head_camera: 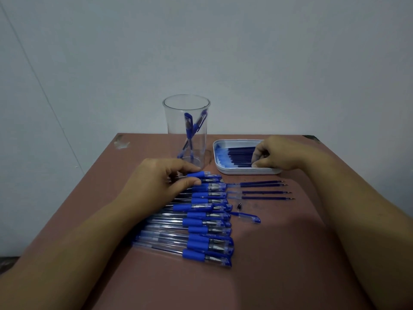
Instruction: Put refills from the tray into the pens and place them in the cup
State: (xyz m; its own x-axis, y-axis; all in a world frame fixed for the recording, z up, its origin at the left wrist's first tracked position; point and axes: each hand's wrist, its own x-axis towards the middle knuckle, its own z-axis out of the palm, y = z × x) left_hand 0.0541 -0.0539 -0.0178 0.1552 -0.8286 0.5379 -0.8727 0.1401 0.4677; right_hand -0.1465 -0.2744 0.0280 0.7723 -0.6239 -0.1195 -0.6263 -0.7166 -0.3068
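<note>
Pens (207, 222) are lying rowed on the bench (290, 253) — my left hand (165, 182) is pinching the farthest pen (202, 174), my right hand (274, 155) pinching a refill (243, 166) in the tray (245, 172) — for pairing, I reckon, near the cup (186, 130).

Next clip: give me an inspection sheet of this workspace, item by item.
Surface: reddish-brown table, scuffed at its far-left corner.
Job's things: clear cup holding two pens; white tray of refills; row of pens laid side by side.
Clutter: loose refills, a pen cap and a small dark tip beside the row.
Hands: left hand pinches the farthest pen of the row; right hand pinches a refill in the tray.
Cables: nothing seen.
Surroundings: plain pale wall.
</note>
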